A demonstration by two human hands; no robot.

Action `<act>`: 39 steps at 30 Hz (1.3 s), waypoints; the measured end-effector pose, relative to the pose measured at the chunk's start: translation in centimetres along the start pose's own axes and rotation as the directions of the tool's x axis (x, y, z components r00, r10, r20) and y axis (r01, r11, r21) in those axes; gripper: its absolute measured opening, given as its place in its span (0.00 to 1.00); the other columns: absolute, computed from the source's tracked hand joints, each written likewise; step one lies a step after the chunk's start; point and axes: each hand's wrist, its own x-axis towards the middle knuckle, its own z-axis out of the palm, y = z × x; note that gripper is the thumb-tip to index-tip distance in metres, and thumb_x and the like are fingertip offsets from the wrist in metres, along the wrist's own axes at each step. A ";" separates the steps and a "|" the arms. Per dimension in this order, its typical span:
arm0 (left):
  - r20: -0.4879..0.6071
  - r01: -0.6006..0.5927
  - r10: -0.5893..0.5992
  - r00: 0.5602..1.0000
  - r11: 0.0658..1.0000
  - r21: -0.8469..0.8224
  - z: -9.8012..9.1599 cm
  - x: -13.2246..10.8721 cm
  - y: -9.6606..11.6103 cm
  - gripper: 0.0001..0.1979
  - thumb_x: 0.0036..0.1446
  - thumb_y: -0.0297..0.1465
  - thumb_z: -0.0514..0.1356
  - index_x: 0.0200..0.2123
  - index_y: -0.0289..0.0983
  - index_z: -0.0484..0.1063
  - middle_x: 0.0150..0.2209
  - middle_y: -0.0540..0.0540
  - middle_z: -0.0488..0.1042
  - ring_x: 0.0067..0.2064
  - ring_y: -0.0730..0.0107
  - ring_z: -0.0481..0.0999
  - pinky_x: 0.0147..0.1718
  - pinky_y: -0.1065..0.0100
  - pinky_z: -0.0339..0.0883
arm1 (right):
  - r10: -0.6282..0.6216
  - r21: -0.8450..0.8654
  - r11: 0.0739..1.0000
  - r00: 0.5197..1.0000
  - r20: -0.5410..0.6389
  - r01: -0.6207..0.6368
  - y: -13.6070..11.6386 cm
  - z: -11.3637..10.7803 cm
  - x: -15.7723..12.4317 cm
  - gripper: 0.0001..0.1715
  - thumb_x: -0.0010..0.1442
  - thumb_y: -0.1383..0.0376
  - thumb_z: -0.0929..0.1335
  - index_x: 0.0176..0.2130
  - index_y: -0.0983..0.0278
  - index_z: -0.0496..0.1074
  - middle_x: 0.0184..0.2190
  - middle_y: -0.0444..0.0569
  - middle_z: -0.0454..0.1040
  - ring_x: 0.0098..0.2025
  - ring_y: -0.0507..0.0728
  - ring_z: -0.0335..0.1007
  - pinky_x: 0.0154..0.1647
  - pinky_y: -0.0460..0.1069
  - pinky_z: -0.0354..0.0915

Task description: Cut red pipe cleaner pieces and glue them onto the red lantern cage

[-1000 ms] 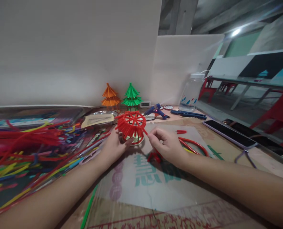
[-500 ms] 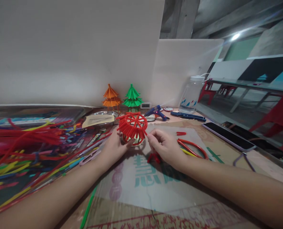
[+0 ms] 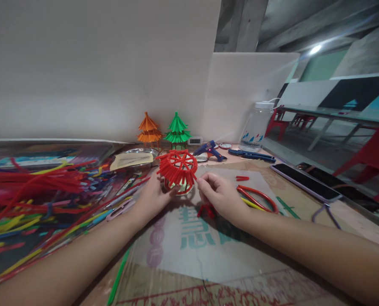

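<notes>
A red pipe-cleaner pavilion (image 3: 178,168) with a spoked round top and a partly fringed, sloping roof stands over the white sheet (image 3: 176,250). My left hand (image 3: 155,193) grips its lower left side, thumb along the base. At the roof's right edge, my right hand (image 3: 216,193) is closed in a pinch, its fingertips at a red strand end. Short red pipe-cleaner pieces (image 3: 206,210) lie just below my right hand, partly hidden by it. Two more short red pieces (image 3: 242,178) rest farther right on the sheet.
Loose coloured pipe cleaners (image 3: 32,212) cover the left side. Orange (image 3: 148,131) and green (image 3: 177,129) pavilions stand behind, near a blue glue gun (image 3: 210,149). Red-handled scissors (image 3: 261,199), a phone (image 3: 306,182) and a water bottle (image 3: 256,127) are at the right.
</notes>
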 end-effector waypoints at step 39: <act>0.018 0.027 -0.027 0.999 0.999 -0.018 0.1 0.0 0.4 0.25 0.57 0.42 0.66 0.53 0.37 0.68 0.53 0.37 0.76 0.55 0.51 0.76 0.59 0.50 0.64 | 0.230 0.261 0.924 0.950 0.209 -0.281 -0.2 0.1 0.2 0.18 0.58 0.50 0.69 0.32 0.62 0.67 0.14 0.37 0.68 0.14 0.47 0.56 0.16 0.43 0.53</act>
